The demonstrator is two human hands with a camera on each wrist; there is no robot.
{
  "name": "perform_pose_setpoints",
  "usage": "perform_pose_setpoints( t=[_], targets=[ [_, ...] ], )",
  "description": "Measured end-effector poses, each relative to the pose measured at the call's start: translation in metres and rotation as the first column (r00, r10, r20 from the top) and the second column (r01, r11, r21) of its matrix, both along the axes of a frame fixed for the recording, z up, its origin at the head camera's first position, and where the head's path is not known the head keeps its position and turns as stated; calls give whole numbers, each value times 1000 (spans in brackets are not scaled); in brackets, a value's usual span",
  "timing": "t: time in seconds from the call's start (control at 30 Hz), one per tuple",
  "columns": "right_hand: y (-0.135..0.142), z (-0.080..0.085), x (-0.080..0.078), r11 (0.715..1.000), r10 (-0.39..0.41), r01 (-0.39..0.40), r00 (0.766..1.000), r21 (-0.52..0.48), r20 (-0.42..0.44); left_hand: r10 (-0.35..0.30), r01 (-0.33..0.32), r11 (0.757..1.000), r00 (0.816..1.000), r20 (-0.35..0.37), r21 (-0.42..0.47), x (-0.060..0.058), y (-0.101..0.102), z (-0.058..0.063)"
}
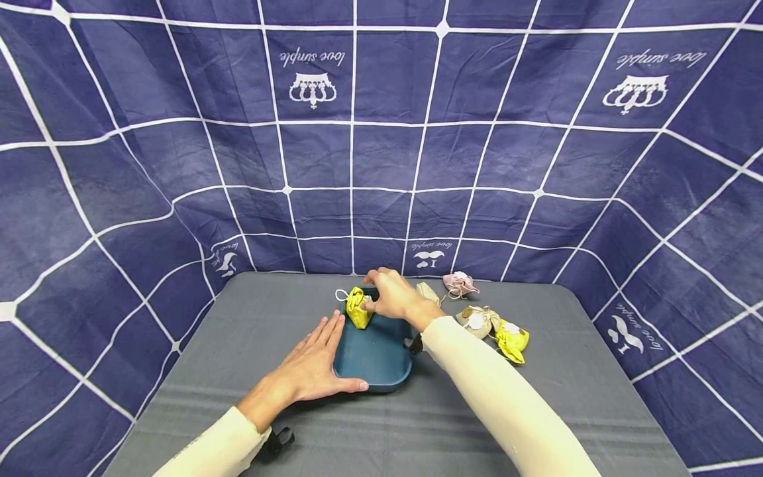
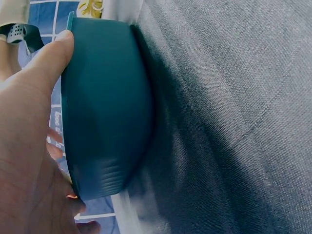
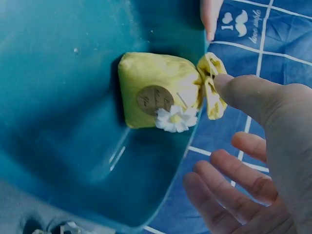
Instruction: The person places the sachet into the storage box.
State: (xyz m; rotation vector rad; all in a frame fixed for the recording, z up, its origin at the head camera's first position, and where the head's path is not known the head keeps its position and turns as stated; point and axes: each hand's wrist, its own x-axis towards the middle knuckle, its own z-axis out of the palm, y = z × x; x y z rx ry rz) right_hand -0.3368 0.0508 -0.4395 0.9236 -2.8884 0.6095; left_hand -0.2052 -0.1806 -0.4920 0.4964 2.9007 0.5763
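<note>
A teal plastic bin (image 1: 375,358) sits on the grey cloth, its sloping side (image 2: 107,97) seen close in the left wrist view. Inside, against the far left wall, leans a yellow drawstring sachet (image 1: 357,310) with a white flower (image 3: 176,118) and a round brown label. Its gathered neck (image 3: 212,87) pokes over the rim. My right hand (image 1: 390,295) reaches over the bin; its thumb touches that neck while the other fingers stay apart from the sachet. My left hand (image 1: 310,368) rests along the bin's left rim, thumb at the near edge, fingers extended.
Right of the bin lie a pink sachet (image 1: 457,283), a beige sachet (image 1: 428,291) partly behind my right arm, another beige sachet (image 1: 475,322) with a flower, and a second yellow sachet (image 1: 511,340). A blue white-lined cloth (image 1: 381,159) hangs around the table's back and sides.
</note>
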Motion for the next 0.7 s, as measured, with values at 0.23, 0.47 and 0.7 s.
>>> perform_pose_setpoints(
  t=[0.23, 0.47, 0.7],
  targets=[
    [22, 9, 4, 1000, -26, 26, 1000, -16, -14, 7, -7, 1000, 1000, -9, -8, 1, 1, -5],
    [51, 17, 2, 998, -60, 59, 997, -27, -55, -7, 6, 1000, 999, -52, -21, 2, 0, -9],
    [88, 21, -6, 996, -82, 78, 993, -48, -86, -14, 13, 999, 998, -57, -31, 1, 0, -8]
  ],
)
